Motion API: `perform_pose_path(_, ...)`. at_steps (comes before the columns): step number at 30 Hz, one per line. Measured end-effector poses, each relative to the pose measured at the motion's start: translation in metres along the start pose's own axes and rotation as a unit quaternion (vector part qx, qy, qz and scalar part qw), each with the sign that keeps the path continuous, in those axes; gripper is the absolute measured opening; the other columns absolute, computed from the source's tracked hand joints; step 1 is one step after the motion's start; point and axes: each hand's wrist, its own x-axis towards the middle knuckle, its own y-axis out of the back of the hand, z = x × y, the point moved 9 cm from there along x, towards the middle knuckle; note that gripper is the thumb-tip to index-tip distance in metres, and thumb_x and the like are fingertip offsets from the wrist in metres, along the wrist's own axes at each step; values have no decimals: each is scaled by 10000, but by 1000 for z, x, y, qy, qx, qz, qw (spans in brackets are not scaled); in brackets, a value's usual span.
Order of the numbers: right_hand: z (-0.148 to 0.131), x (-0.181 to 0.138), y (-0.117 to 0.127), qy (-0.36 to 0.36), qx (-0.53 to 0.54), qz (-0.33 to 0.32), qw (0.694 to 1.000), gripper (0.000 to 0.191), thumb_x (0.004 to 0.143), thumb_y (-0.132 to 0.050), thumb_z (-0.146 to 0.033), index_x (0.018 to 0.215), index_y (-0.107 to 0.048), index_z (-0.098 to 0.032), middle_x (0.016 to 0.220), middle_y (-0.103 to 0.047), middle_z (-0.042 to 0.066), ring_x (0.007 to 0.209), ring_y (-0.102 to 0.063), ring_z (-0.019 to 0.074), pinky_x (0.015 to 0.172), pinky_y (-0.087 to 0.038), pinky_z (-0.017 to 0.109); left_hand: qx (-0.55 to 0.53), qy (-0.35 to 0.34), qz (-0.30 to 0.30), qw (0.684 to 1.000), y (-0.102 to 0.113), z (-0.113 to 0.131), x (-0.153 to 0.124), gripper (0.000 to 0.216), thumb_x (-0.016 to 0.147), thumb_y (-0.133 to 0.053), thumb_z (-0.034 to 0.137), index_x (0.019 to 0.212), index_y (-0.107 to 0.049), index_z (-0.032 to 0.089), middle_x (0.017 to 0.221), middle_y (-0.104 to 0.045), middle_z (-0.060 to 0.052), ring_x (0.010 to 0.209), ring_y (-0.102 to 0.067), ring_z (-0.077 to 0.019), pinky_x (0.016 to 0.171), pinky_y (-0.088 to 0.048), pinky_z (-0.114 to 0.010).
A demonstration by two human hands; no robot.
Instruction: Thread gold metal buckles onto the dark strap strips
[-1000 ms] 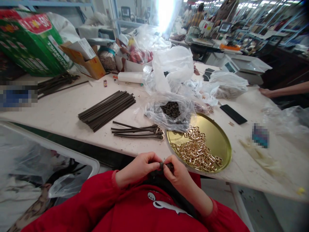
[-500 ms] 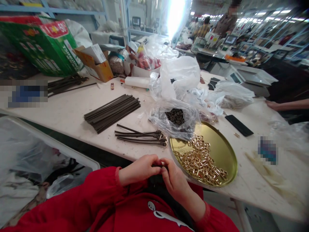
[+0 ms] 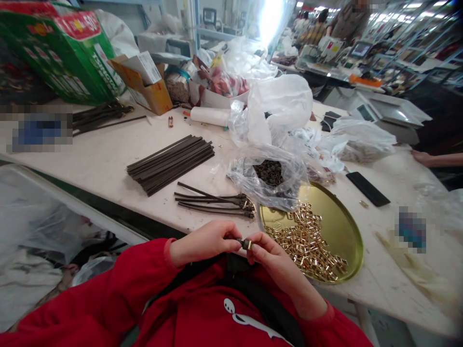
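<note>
Both my hands meet close to my chest, below the table's front edge. My left hand (image 3: 204, 241) and my right hand (image 3: 269, 255) pinch the end of a dark strap with a small gold buckle (image 3: 246, 244) between their fingertips. The strap runs down over my red top. Just right of my hands a round gold tray (image 3: 347, 226) holds several loose gold buckles (image 3: 307, 243). A few finished dark straps with buckles (image 3: 217, 202) lie on the table ahead of my hands, and a stack of plain dark strips (image 3: 170, 163) lies further left.
A clear plastic bag of dark small parts (image 3: 269, 174) sits behind the tray, with more plastic bags beyond. A black phone (image 3: 368, 188) lies at right. A green carton (image 3: 61, 53) and an orange box (image 3: 144, 91) stand at back left. Another person's arm (image 3: 434, 158) rests on the table's far right.
My hands have risen a little and the strap's end with its gold buckle now shows between my fingertips. The camera has shifted slightly.
</note>
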Motion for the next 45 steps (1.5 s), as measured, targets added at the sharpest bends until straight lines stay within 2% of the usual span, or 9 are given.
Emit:
perform_pose_path(9,-14,-3,-7,16,-45,-53,997,244,799,-576,-355,983,-486,-223,798,-570,-15,732,-531,114,689,-408,256,-149,27,-83,985,-17,-6,-7,241,746,-528,264,958,-558,154,840,-660,-16,702,-593,-121,632,-455,-208)
perform_pose_path(15,-15,-13,-10,20,-63,-63,996,264,798,-566,-371,994,-471,-223,765,-533,-26,711,-519,111,682,-411,252,-2,53,-141,989,-18,1,-21,198,783,-445,289,718,-580,159,588,-606,30,508,-501,-82,475,-364,-164)
perform_pose_path(23,-16,-22,-14,96,-289,-17,952,211,847,-445,-217,1055,-475,-210,867,-592,19,781,-554,142,706,-451,277,188,-26,-71,979,-32,2,-18,248,800,-377,225,706,-597,161,663,-638,-8,559,-533,-121,479,-318,-205)
perform_pose_path(26,-26,-13,-11,146,-385,9,911,215,854,-412,-201,1046,-509,-199,944,-623,53,857,-579,169,759,-464,308,328,-41,29,943,-12,7,-11,255,827,-388,262,738,-606,163,691,-642,-44,606,-562,-169,510,-336,-241)
perform_pose_path(28,-40,0,-5,206,-456,55,864,215,866,-401,-230,1033,-531,-191,979,-631,75,907,-581,193,794,-463,337,398,-57,97,911,2,11,1,257,847,-401,293,750,-601,164,718,-638,-59,653,-577,-191,557,-372,-263)
perform_pose_path(32,-59,36,7,318,-599,176,713,292,849,-458,-297,1094,-535,-158,1063,-616,132,997,-554,262,854,-436,413,467,-131,188,854,10,8,38,179,865,-432,276,832,-577,176,823,-612,-51,782,-570,-206,667,-413,-311)
perform_pose_path(36,-34,75,8,368,-687,192,597,379,850,-438,-248,1207,-488,-132,1179,-577,139,1072,-510,286,880,-410,416,483,-154,220,833,13,-14,60,130,863,-458,238,926,-552,175,897,-587,-45,828,-542,-191,712,-416,-321)
perform_pose_path(40,-4,90,13,363,-722,183,560,455,826,-396,-130,1279,-432,-156,1250,-542,95,1139,-456,279,924,-362,411,459,-147,222,848,62,-24,54,147,862,-457,280,954,-542,204,945,-571,-26,885,-523,-171,788,-404,-299)
perform_pose_path(45,-3,88,15,361,-724,194,555,470,824,-439,-177,1294,-417,-158,1248,-546,89,1137,-452,283,947,-327,419,522,64,329,784,196,-60,61,196,868,-370,137,893,-561,103,886,-566,-126,836,-536,-218,717,-413,-335)
